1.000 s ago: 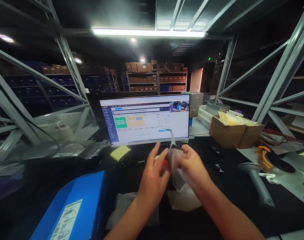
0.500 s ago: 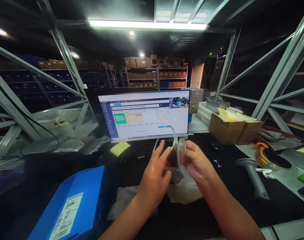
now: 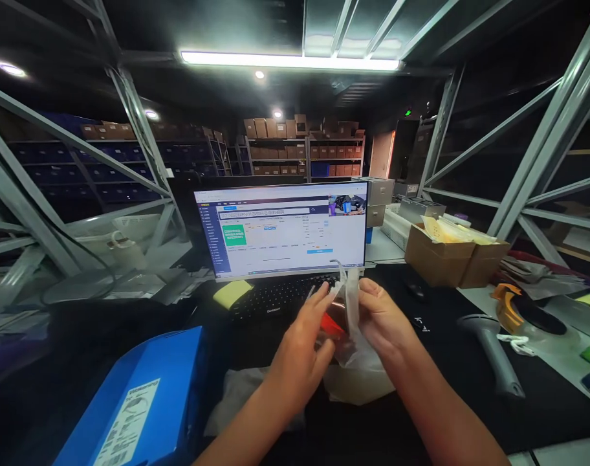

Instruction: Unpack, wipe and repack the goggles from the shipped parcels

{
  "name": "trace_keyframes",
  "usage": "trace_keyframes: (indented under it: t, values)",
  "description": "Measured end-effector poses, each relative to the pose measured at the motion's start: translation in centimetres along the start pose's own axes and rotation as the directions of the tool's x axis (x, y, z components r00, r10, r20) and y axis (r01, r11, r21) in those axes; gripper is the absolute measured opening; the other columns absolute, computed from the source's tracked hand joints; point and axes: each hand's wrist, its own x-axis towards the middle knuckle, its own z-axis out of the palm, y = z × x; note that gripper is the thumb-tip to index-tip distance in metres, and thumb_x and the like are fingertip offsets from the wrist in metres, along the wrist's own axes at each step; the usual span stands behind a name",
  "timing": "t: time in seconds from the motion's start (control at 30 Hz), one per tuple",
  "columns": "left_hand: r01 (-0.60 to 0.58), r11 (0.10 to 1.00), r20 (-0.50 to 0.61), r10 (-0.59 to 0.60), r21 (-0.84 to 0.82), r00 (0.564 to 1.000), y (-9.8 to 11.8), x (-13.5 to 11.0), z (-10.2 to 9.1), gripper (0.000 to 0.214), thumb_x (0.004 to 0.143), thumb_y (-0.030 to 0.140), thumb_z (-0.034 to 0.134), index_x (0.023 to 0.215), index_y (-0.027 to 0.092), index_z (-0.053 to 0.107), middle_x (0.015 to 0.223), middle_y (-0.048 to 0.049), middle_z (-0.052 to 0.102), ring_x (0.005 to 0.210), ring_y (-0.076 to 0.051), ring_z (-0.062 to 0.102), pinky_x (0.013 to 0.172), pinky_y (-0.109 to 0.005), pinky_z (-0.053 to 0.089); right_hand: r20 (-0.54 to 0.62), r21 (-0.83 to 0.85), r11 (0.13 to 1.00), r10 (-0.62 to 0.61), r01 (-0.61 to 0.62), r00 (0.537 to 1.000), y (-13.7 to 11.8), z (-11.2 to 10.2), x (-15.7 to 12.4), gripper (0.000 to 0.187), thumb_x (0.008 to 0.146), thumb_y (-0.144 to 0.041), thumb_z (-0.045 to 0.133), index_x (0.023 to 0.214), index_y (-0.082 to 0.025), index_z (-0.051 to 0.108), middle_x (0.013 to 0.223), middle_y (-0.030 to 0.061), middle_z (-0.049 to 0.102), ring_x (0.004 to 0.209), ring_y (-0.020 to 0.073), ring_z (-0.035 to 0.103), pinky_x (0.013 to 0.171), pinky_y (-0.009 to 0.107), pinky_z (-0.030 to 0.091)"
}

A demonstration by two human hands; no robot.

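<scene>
My right hand (image 3: 383,318) pinches the edge of a translucent plastic bag (image 3: 354,310), held upright in front of the keyboard. At the bag's left side is my left hand (image 3: 302,346), its fingers at the upper edge and its thumb lower down. Between them shows a dark item with a bright red part (image 3: 332,325); its kind I cannot make out. A thin pale strip curls up from the bag's top. Below the hands lie a second translucent bag (image 3: 234,395) and a pale, bag-like piece (image 3: 356,387), both partly covered.
A blue box (image 3: 144,388) with a white label stands at left. Behind the hands are a keyboard (image 3: 261,307), yellow notes (image 3: 233,294) and a lit monitor (image 3: 280,233). To the right lie a mouse (image 3: 414,292), a scanner (image 3: 493,353), a tape dispenser (image 3: 523,310) and cardboard boxes (image 3: 438,255).
More of the red part now shows between the left fingers and thumb. My left fingers have moved in against the bag's upper edge. The view has tilted slightly upward.
</scene>
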Motion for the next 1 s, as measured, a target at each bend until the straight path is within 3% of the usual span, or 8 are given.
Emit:
trace_keyframes:
  t: [0.13, 0.23, 0.37, 0.43, 0.5, 0.67, 0.87, 1.0]
  values:
    - [0.076, 0.997, -0.126, -0.076, -0.009, 0.989, -0.4, 0.1, -0.2, 0.067, 0.087, 0.007, 0.049, 0.149, 0.027, 0.037, 0.157, -0.0087, 0.041, 0.144, -0.023, 0.039, 0.118, -0.045, 0.038, -0.002, -0.208, 0.964, -0.169, 0.165, 0.986, 1.9, 1.0, -1.5, 0.063, 0.060, -0.037, 0.088, 0.054, -0.023, 0.027, 0.047, -0.0073, 0.039, 0.045, 0.0080, 0.034, 0.043, 0.022, 0.027]
    - [0.146, 0.989, -0.206, -0.151, -0.038, 0.967, -0.6, 0.0, -0.8, 0.062, 0.091, 0.016, 0.052, 0.150, 0.026, 0.038, 0.152, -0.0096, 0.047, 0.140, -0.025, 0.046, 0.114, -0.046, 0.042, 0.041, -0.388, 0.887, -0.254, 0.250, 0.966, 2.9, 1.7, -2.4, 0.057, 0.059, -0.030, 0.087, 0.049, -0.022, 0.032, 0.048, -0.0064, 0.038, 0.049, 0.0086, 0.036, 0.047, 0.023, 0.031]
    - [0.103, 0.993, -0.021, -0.104, -0.051, 0.994, -0.3, 0.1, -1.2, 0.066, 0.087, 0.009, 0.050, 0.150, 0.027, 0.038, 0.156, -0.0084, 0.042, 0.143, -0.024, 0.042, 0.115, -0.043, 0.042, 0.087, -0.119, 0.992, -0.036, 0.047, 0.996, 1.0, 0.8, -1.1, 0.068, 0.050, -0.032, 0.092, 0.055, -0.023, 0.025, 0.047, -0.0074, 0.042, 0.044, 0.0086, 0.038, 0.044, 0.023, 0.033]
    - [0.052, 0.997, 0.051, -0.049, -0.051, 0.997, -0.1, 0.2, -1.2, 0.069, 0.084, 0.005, 0.048, 0.148, 0.029, 0.041, 0.160, -0.0070, 0.036, 0.146, -0.024, 0.037, 0.117, -0.042, 0.040, 0.038, -0.005, 1.000, -0.010, 0.010, 0.999, 0.3, 0.3, -0.5, 0.072, 0.047, -0.031, 0.094, 0.056, -0.022, 0.024, 0.048, -0.0081, 0.042, 0.045, 0.0070, 0.035, 0.045, 0.021, 0.032]
    - [0.040, 0.998, 0.047, -0.038, -0.043, 0.998, -0.1, 0.2, -1.1, 0.070, 0.083, 0.003, 0.048, 0.148, 0.029, 0.042, 0.161, -0.0068, 0.034, 0.147, -0.024, 0.035, 0.117, -0.043, 0.039, -0.008, -0.014, 0.999, -0.050, 0.050, 0.999, 0.6, 0.3, -0.6, 0.070, 0.052, -0.036, 0.093, 0.057, -0.022, 0.024, 0.049, -0.0083, 0.040, 0.045, 0.0066, 0.032, 0.044, 0.021, 0.029]
    - [0.167, 0.985, -0.130, -0.171, -0.042, 0.977, -1.0, 0.1, -1.1, 0.065, 0.088, 0.010, 0.050, 0.149, 0.027, 0.038, 0.154, -0.0081, 0.045, 0.142, -0.024, 0.043, 0.116, -0.045, 0.040, 0.047, -0.392, 0.881, -0.267, 0.264, 0.962, 3.5, 1.2, -2.0, 0.061, 0.060, -0.036, 0.089, 0.048, -0.022, 0.030, 0.048, -0.0066, 0.037, 0.049, 0.0081, 0.031, 0.047, 0.023, 0.027]
    - [0.086, 0.993, 0.028, -0.085, -0.074, 0.996, -0.4, 0.3, -1.2, 0.070, 0.081, 0.003, 0.049, 0.146, 0.026, 0.044, 0.156, -0.0073, 0.042, 0.144, -0.023, 0.040, 0.119, -0.044, 0.036, 0.053, -0.031, 1.000, 0.006, -0.005, 0.999, 0.8, -0.1, -0.1, 0.069, 0.047, -0.031, 0.094, 0.056, -0.022, 0.026, 0.049, -0.0078, 0.042, 0.047, 0.0076, 0.035, 0.047, 0.021, 0.030]
    - [0.088, 0.994, 0.022, -0.086, -0.071, 0.996, -0.2, 0.3, -0.9, 0.068, 0.082, 0.004, 0.049, 0.146, 0.027, 0.045, 0.157, -0.0074, 0.040, 0.145, -0.024, 0.039, 0.117, -0.043, 0.039, -0.035, -0.075, 0.991, -0.111, 0.109, 0.993, 1.5, 0.0, -0.6, 0.067, 0.056, -0.041, 0.091, 0.056, -0.022, 0.027, 0.050, -0.0083, 0.038, 0.048, 0.0068, 0.031, 0.047, 0.021, 0.028]
